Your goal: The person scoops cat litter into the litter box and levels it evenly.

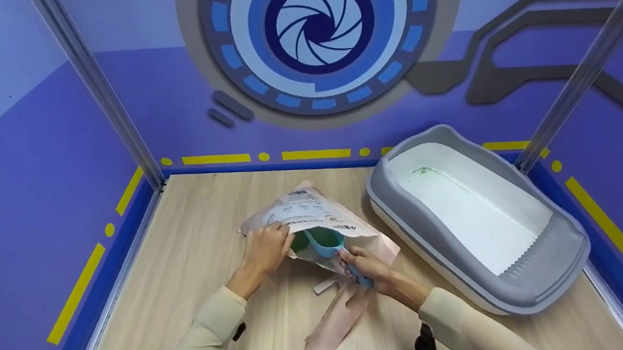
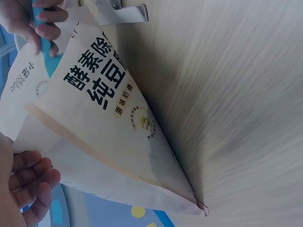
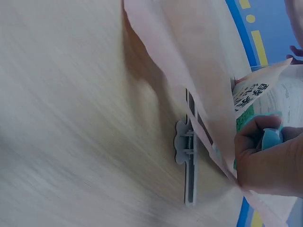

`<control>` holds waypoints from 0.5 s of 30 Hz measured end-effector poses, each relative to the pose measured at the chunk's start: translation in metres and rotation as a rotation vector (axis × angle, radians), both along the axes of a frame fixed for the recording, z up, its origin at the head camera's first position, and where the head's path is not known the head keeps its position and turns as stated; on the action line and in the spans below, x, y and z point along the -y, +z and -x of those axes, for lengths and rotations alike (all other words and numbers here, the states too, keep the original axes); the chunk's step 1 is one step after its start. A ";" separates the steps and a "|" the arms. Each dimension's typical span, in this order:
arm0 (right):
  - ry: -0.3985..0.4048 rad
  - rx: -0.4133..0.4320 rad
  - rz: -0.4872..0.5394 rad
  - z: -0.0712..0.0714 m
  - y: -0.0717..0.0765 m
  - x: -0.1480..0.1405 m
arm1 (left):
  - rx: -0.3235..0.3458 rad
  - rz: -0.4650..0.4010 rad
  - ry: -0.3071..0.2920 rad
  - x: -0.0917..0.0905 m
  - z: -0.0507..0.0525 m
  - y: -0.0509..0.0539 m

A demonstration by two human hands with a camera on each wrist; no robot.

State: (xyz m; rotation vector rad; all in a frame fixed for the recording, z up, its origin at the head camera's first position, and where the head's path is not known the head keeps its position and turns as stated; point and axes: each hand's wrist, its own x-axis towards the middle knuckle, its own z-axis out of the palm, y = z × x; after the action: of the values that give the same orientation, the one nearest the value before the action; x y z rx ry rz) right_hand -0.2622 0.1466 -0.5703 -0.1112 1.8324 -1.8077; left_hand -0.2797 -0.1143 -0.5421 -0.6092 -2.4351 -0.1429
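Note:
A pale pink bag (image 1: 306, 211) with printed lettering lies on the table, its mouth facing me and green granules visible inside. At the left of that mouth, my left hand (image 1: 262, 251) grips the bag's upper edge with curled fingers. My right hand (image 1: 370, 268) holds a blue scoop (image 1: 330, 252) by its handle. The scoop's bowl is at the bag mouth and has green granules in it. In the right wrist view, my fingers wrap round the handle of the scoop (image 3: 271, 138). The left wrist view shows the side of the bag (image 2: 118, 127).
A grey-rimmed litter box (image 1: 548, 281) with a white inside stands at the right; a few green granules (image 1: 425, 171) lie at its far end. Below the bag are a grey sealing clip (image 3: 185, 144) and a pink strip (image 1: 337, 326). Printed walls surround the wooden table (image 1: 198, 223).

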 end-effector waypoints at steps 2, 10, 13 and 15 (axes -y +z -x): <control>0.015 0.005 -0.003 -0.003 0.001 -0.005 | -0.002 -0.008 0.000 0.000 0.001 0.000; 0.097 0.000 -0.065 -0.015 0.010 -0.024 | -0.039 0.014 0.002 0.000 0.002 -0.003; 0.122 0.008 -0.054 -0.018 0.018 -0.029 | -0.031 0.007 -0.004 0.001 0.002 -0.004; 0.135 0.011 -0.054 -0.020 0.025 -0.034 | -0.032 -0.002 -0.006 0.002 0.001 -0.004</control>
State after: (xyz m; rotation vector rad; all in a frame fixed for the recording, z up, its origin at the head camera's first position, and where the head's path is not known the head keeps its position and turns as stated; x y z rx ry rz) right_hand -0.2423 0.1803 -0.5453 -0.2000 1.8188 -1.6621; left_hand -0.2812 -0.1160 -0.5461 -0.6140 -2.4025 -0.1373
